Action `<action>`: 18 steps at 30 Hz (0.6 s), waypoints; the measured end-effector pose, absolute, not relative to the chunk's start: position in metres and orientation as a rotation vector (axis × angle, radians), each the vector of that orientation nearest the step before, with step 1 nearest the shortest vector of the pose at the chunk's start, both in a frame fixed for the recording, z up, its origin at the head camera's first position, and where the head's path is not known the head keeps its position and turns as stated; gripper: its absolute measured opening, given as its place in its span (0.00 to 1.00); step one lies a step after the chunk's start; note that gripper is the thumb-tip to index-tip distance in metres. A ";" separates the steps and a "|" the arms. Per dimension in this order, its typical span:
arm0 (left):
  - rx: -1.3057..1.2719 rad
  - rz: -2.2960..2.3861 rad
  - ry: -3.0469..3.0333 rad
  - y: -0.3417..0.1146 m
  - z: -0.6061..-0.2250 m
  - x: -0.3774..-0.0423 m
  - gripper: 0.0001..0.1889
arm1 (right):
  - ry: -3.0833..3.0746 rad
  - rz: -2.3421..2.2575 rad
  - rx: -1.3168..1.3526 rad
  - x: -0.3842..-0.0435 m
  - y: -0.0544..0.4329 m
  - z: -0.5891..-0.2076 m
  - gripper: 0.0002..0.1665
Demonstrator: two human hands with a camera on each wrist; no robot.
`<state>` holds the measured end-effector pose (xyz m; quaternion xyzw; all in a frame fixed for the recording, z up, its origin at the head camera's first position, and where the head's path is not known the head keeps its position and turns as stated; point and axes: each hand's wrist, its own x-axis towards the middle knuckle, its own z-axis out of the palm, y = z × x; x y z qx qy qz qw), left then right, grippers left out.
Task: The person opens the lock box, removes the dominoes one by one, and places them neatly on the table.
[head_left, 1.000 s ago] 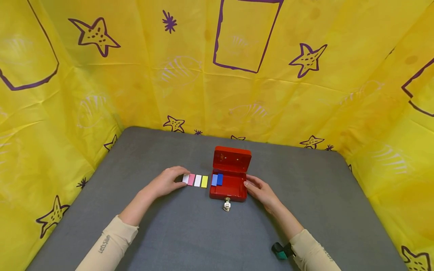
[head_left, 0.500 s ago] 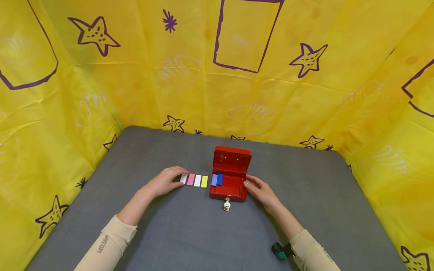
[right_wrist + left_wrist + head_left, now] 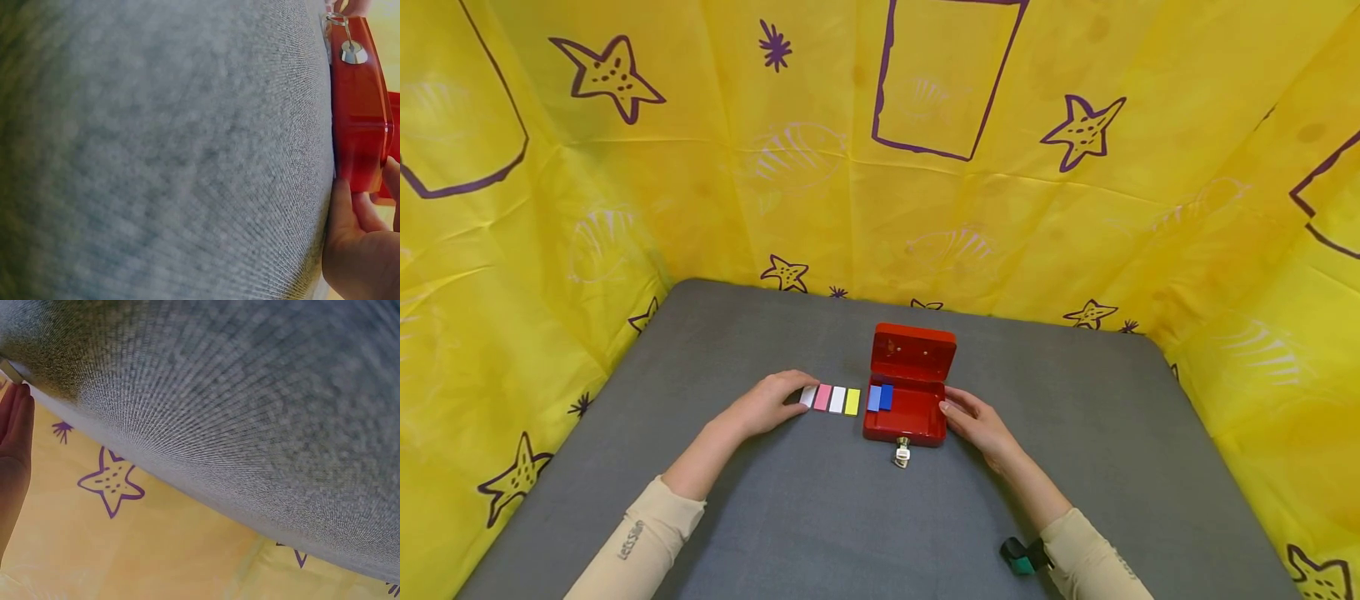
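Left of the open red cash box (image 3: 917, 417), a row of small flat blocks lies on the grey table. My left hand (image 3: 767, 402) pinches the white block (image 3: 808, 397) at the row's left end between thumb and fingers. Beside it lie a pink block (image 3: 823, 397), a second white block (image 3: 837, 400) and a yellow block (image 3: 852, 402). Inside the box, along its left wall, are a light blue block (image 3: 874, 398) and a dark blue block (image 3: 887, 397). My right hand (image 3: 979, 425) holds the box's right side, with its thumb at the rim in the right wrist view.
Keys (image 3: 902, 455) hang from the lock (image 3: 354, 53) on the box's front. The raised lid (image 3: 913, 352) stands at the back. A yellow patterned cloth (image 3: 865, 208) walls the grey table (image 3: 850, 517) behind and on both sides. A black and green strap (image 3: 1021, 557) shows by the right sleeve.
My left hand has drawn the end white block slightly left, away from the pink one, then a touch back. My right hand and the box have stayed in place.
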<state>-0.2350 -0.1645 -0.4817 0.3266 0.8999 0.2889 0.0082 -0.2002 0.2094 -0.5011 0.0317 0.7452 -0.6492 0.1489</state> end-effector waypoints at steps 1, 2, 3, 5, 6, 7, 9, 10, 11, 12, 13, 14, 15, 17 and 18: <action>1.003 0.898 2.808 -0.164 -0.481 -0.235 0.18 | 2.146 -1.865 0.098 -0.200 0.209 -0.501 0.32; 0.991 0.893 2.806 -0.164 -0.481 -0.235 0.18 | 2.150 -1.862 0.096 -0.200 0.210 -0.501 0.32; 0.984 0.887 2.804 -0.164 -0.481 -0.235 0.18 | 2.153 -1.859 0.098 -0.200 0.210 -0.501 0.32; 0.971 0.879 2.803 -0.164 -0.481 -0.235 0.18 | 2.150 -1.857 0.111 -0.200 0.209 -0.501 0.32; 0.967 0.878 2.802 -0.164 -0.481 -0.235 0.19 | 2.151 -1.855 0.112 -0.200 0.210 -0.501 0.32; 0.964 0.880 2.800 -0.163 -0.481 -0.235 0.19 | 2.156 -1.848 0.109 -0.200 0.210 -0.501 0.33; 0.963 0.879 2.799 -0.163 -0.481 -0.235 0.19 | 2.162 -1.839 0.114 -0.200 0.210 -0.501 0.33; 0.963 0.881 2.799 -0.163 -0.481 -0.235 0.19 | 2.162 -1.836 0.121 -0.200 0.210 -0.501 0.33; 0.963 0.881 2.800 -0.163 -0.481 -0.235 0.19 | 2.164 -1.832 0.123 -0.200 0.210 -0.500 0.33; 0.963 0.884 2.800 -0.163 -0.481 -0.235 0.19 | 2.166 -1.828 0.126 -0.200 0.210 -0.500 0.33; 0.964 0.886 2.800 -0.163 -0.480 -0.234 0.20 | 2.167 -1.824 0.126 -0.200 0.210 -0.500 0.33; 0.964 0.886 2.803 -0.163 -0.480 -0.234 0.20 | 2.164 -1.826 0.130 -0.200 0.210 -0.500 0.33; 0.963 0.887 2.805 -0.163 -0.479 -0.234 0.20 | 2.162 -1.826 0.132 -0.200 0.210 -0.499 0.33; 0.960 0.895 2.807 -0.164 -0.479 -0.234 0.20 | 2.161 -1.825 0.135 -0.199 0.209 -0.498 0.34; 0.953 0.899 2.807 -0.164 -0.479 -0.234 0.21 | 2.164 -1.825 0.135 -0.199 0.209 -0.498 0.34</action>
